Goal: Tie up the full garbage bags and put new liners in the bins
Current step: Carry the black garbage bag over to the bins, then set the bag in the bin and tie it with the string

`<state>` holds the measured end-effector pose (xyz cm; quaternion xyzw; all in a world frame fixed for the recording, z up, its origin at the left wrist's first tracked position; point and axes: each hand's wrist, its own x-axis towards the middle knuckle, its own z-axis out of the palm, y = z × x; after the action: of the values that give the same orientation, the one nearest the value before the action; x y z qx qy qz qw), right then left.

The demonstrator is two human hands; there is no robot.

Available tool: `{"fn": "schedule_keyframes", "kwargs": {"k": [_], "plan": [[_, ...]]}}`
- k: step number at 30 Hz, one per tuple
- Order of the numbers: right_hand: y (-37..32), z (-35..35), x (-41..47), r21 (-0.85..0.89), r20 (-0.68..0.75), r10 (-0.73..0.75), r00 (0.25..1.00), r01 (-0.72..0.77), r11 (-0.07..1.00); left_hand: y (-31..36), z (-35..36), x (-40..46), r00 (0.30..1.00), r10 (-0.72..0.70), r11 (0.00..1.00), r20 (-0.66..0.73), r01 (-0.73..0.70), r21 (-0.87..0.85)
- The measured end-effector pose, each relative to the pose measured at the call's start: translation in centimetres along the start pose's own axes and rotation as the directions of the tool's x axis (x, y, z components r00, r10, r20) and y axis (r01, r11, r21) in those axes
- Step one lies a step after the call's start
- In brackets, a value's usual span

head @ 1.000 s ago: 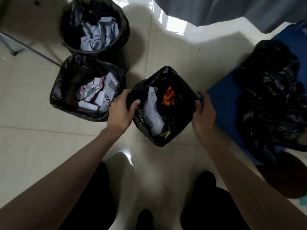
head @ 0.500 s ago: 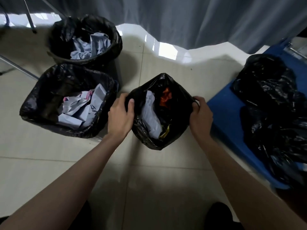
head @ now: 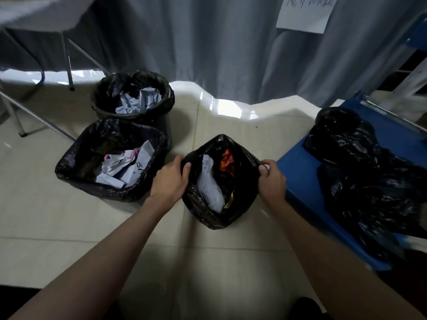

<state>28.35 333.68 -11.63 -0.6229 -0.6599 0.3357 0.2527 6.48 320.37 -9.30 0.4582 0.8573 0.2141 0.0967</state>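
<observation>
I see my left hand (head: 169, 181) and right hand (head: 271, 179) each holding one side of the black bag (head: 219, 204) – fingers curled tight on its rim. The bag sits open on the floor (head: 69, 227), with paper inside. Two lined bins (head: 111, 158) stand to its left – both full.

A white paper sheet (head: 304, 13) pinned on the grey curtain (head: 208, 42), upper right of the frame, carries dark handwriting. The strokes are too blurred to read. Marks on the crumpled papers in the bins cannot be read either.
</observation>
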Motion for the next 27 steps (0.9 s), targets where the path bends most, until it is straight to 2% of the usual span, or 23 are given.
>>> {"fn": "schedule_keyframes", "kwargs": {"k": [6,10,13,16,18,21,24,27], "plan": [[1.0,-2.3,-0.8,0.009,0.042,0.01,0.999,-0.011,1.0,0.4,-0.5,-0.6,0.995,0.092,0.989,0.031,-0.095,0.11],[1.5,-3.8,-0.8,0.059,0.046,0.125,0.991,-0.127,0.99,2.0,-0.9,-0.2,0.996,0.015,0.985,0.083,-0.029,0.17],[1.5,-4.6,-0.9,0.093,0.106,0.148,0.983,-0.158,0.983,3.3,-0.8,0.7,0.995,-0.026,0.976,0.099,0.004,0.216],[1.0,-5.3,-0.7,0.177,0.165,0.165,0.972,-0.194,0.965,5.1,-0.4,2.1,0.992,0.065,0.991,0.108,-0.077,0.106],[0.6,-5.4,-0.4,0.152,0.177,0.193,0.965,-0.22,0.963,6.6,-0.3,3.3,0.978,0.167,0.986,0.123,-0.168,0.001],[1.0,-4.9,0.2,0.081,0.169,0.236,0.957,-0.252,0.964,8.1,0.5,5.4,0.935,0.299,0.953,0.188,-0.304,-0.006],[1.3,-4.7,0.5,0.091,0.185,0.248,0.951,-0.267,0.959,8.8,1.4,6.8,0.905,0.301,0.944,0.3,-0.328,0.043],[1.6,-5.0,1.0,0.125,0.236,0.28,0.93,-0.315,0.941,9.5,1.3,7.2,0.884,0.318,0.938,0.343,-0.345,0.02]]}}
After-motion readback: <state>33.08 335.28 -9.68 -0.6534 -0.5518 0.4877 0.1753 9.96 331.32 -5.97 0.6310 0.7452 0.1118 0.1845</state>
